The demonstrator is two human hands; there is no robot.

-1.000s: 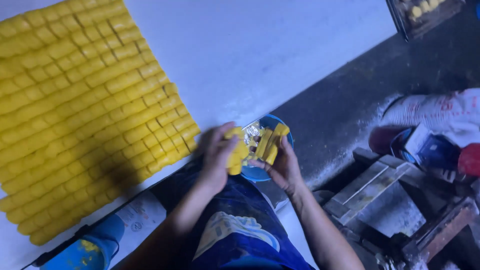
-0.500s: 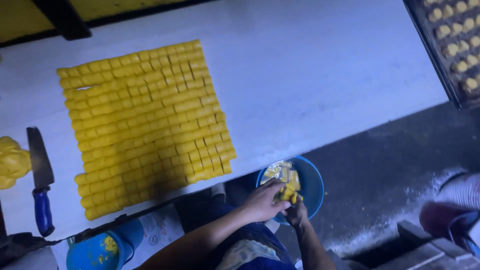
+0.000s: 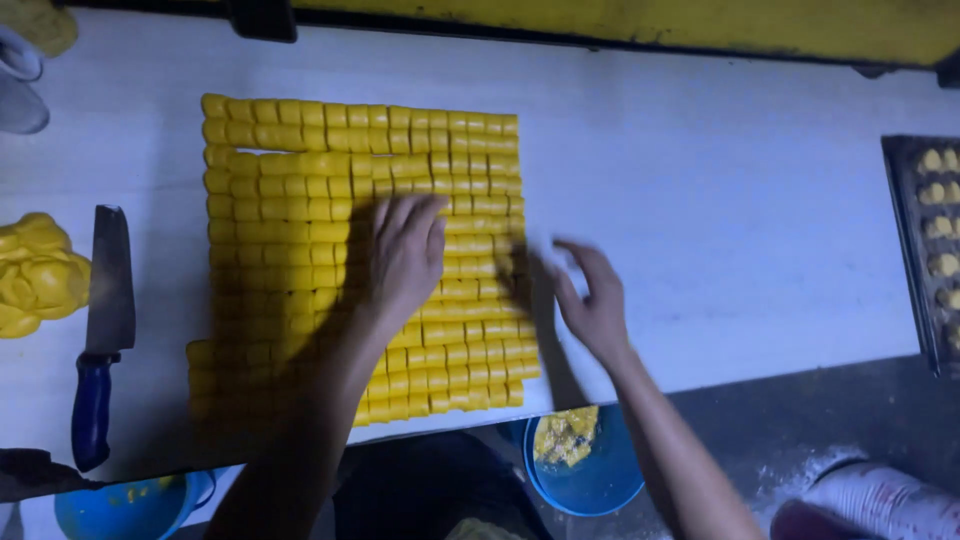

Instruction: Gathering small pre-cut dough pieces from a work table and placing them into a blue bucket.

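Both hands are over the big white table [image 3: 700, 200]. One, the left hand [image 3: 405, 255], lies flat and open on top of the yellow dough pieces [image 3: 300, 200], with its fingers stretched out and pressed on them. The right hand [image 3: 592, 295] is open too, fingers spread, just beside the right edge of the yellow block. It looks a bit blurry, so I cannot tell if it touches the pieces. It holds nothing.

Those dough pieces sit in neat rows, like a big square of little yellow bricks, in the middle of the table. A lump of yellow dough [image 3: 35, 275] sits at the left edge. Just beside it lies a knife [image 3: 100, 330] with a blue handle, its blade pointing away from the person. At the right edge is a dark tray [image 3: 905, 250] with small pale yellow bits on it.

Below the table edge there is a blue bowl [image 3: 590, 470] with yellow crumbs inside. Another blue tub [image 3: 125, 505] is low on the left. Down there the floor is dark grey with some white dust. Both arms reach up from the bottom, bare.
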